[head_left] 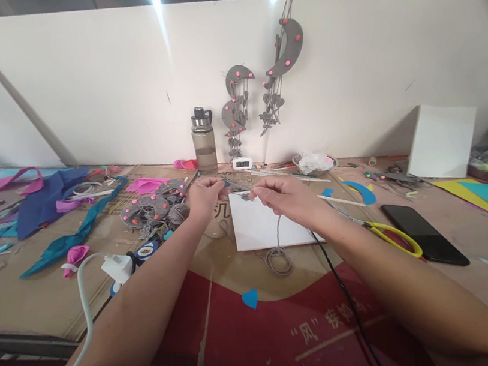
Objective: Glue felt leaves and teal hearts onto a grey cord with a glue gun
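My left hand (205,199) and my right hand (286,199) are both closed in a pinch, a short way apart over a white board (257,226). Grey string (237,185) runs between the fingertips. A small dark grey piece (244,195) hangs below it, its shape too small to make out. Under my right hand a loose coil of grey cord (278,261) lies at the board's near edge. Left of my left hand sit grey crescents with pink dots (150,210) and a bundle of grey yarn (179,214).
Yellow-handled scissors (392,235) and a black phone (423,233) lie to the right. A water bottle (204,143) and a small digital clock (242,163) stand at the back. Moon-shaped hangings (291,46) hang on the wall. A white cable (84,308) passes my left forearm.
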